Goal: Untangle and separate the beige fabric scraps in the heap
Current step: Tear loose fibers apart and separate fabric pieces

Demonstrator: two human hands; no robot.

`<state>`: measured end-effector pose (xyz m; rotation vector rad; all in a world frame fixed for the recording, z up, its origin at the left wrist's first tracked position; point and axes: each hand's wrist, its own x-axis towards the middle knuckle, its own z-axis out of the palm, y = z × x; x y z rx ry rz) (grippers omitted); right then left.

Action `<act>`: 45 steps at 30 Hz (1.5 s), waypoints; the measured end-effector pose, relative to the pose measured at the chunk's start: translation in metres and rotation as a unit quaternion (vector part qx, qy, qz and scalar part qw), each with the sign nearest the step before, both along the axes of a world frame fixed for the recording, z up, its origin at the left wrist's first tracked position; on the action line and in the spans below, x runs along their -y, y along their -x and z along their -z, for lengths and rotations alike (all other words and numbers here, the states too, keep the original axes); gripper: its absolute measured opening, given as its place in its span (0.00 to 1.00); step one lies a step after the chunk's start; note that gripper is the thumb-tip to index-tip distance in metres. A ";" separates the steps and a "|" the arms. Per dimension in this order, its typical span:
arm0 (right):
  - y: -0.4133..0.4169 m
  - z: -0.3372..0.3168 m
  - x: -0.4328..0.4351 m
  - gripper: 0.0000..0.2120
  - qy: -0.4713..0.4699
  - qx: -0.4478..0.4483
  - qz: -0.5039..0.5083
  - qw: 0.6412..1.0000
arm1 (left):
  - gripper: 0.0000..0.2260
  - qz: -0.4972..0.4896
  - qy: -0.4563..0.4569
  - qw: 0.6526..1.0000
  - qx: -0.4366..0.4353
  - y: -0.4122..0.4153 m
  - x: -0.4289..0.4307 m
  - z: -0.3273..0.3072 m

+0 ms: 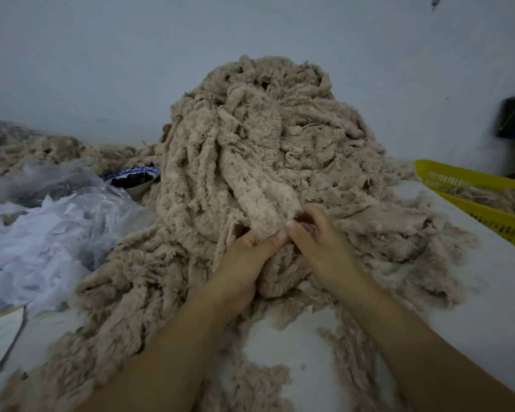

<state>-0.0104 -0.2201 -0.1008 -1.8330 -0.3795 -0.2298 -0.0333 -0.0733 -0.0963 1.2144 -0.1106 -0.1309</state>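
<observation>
left hand [246, 263]: nearest, forearm reaching in from the bottom edge; thumb and curled fingers pinch the lower end of a beige strip [265, 203].
right hand [320, 243]: just beside the left, thumbs nearly touching; fingers curled into the same strip's edge.
beige strip: wide, fluffy, hanging down the front of the heap [265, 129] to both hands.
heap: tall tangled mound of beige scraps mid-table [488, 281], loose strands spilling toward the camera.
plastic bag [42, 233]: left, holding white scraps; bowl [134, 181] behind it.
yellow basket [488, 217]: right, scraps inside.
</observation>
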 end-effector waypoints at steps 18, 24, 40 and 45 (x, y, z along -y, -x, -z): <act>-0.023 -0.010 0.039 0.11 -0.379 -0.113 0.116 0.911 | 0.02 -0.399 -0.018 0.916 -0.018 -0.022 -0.043 -0.007; -0.004 -0.017 0.025 0.13 -0.358 -0.135 0.007 0.924 | 0.13 -0.395 -0.406 0.746 0.350 -0.002 -0.019 -0.008; 0.014 -0.009 0.006 0.16 0.197 -0.037 -0.124 0.972 | 0.16 -0.108 0.221 0.969 -0.011 -0.011 -0.029 -0.016; 0.006 -0.015 0.015 0.14 0.263 0.074 0.133 0.953 | 0.18 -0.100 0.335 0.937 -0.020 -0.013 -0.035 -0.016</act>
